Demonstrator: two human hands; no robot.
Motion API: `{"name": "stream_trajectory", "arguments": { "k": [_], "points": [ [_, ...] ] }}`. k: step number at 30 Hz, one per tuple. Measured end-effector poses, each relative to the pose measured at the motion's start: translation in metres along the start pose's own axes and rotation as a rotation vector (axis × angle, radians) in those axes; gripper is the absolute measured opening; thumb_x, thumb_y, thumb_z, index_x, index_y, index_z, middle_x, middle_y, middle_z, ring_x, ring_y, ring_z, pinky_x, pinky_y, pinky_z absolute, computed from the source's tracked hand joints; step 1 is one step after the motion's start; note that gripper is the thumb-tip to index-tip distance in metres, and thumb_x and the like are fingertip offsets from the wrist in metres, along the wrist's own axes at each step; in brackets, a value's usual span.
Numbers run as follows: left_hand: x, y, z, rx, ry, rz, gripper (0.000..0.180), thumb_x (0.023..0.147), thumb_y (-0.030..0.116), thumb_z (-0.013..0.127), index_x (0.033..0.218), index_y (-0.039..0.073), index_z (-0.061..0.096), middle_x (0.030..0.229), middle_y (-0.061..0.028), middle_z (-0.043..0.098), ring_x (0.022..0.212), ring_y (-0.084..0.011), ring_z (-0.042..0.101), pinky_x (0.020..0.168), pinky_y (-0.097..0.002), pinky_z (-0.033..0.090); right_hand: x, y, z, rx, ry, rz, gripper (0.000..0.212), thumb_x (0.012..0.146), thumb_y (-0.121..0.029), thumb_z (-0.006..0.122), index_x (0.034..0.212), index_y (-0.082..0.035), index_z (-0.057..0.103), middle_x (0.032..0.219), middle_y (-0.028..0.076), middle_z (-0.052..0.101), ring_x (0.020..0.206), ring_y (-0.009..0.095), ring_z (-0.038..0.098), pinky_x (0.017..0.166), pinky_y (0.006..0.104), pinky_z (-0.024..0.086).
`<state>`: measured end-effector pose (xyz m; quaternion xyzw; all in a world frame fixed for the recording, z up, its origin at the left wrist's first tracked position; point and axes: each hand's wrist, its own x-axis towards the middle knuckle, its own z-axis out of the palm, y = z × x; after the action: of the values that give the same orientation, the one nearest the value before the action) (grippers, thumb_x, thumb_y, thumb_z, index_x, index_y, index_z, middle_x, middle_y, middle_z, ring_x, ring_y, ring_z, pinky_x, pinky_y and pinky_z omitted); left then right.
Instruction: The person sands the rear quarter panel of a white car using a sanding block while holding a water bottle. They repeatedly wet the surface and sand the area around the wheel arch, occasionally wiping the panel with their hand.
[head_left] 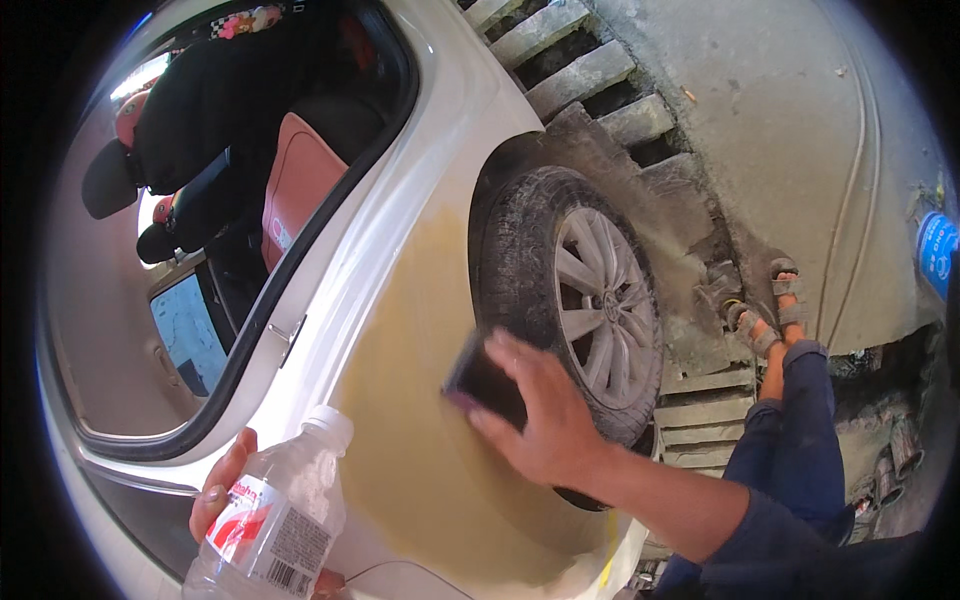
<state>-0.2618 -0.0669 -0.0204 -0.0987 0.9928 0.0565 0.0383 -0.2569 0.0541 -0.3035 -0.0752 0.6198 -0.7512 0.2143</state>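
One dark block [484, 382], gripped by the right hand [548, 415], lies at that hand's upper left over the tan patch [405, 400] beside the wheel [606, 303] — the left hand [216, 492], farther off, grasps a clear bottle [310, 480].

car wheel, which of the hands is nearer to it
Right. The right hand overlaps the wheel's lower left edge in view; the left hand is well to its left, holding a bottle.
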Motion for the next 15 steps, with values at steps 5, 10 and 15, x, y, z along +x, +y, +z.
{"name": "stream_trajectory", "arguments": {
  "k": [5,10,15],
  "points": [
    [0.01,-0.018,0.011,-0.087,0.058,0.127,0.107,0.064,0.08,0.073,0.141,0.013,0.04,0.139,-0.0212,0.05,0.131,-0.0402,0.05,0.113,-0.0572,0.038,0.139,0.036,-0.012,-0.091,0.275,0.094,0.056,0.089,-0.026,0.066,0.133,0.003,0.047,0.13,0.026,0.055,0.118,0.045,0.052,0.101,0.0493,0.043],
    [-0.005,-0.025,0.002,-0.119,0.096,0.115,0.114,0.058,0.082,0.075,0.142,0.013,0.04,0.137,-0.0205,0.052,0.129,-0.0404,0.052,0.111,-0.0559,0.041,0.056,0.014,0.006,0.015,0.083,-0.015,0.062,0.09,-0.027,0.067,0.14,0.001,0.042,0.136,0.029,0.05,0.126,0.044,0.049,0.107,0.0508,0.038],
    [0.001,-0.031,-0.013,-0.062,0.001,0.164,0.113,0.056,0.08,0.079,0.141,0.014,0.042,0.138,-0.0225,0.051,0.13,-0.039,0.052,0.11,-0.0543,0.043,0.095,0.015,-0.001,-0.026,0.172,0.011,0.059,0.088,-0.025,0.068,0.135,0.002,0.045,0.131,0.027,0.053,0.121,0.044,0.051,0.104,0.0502,0.041]
  ]
}}
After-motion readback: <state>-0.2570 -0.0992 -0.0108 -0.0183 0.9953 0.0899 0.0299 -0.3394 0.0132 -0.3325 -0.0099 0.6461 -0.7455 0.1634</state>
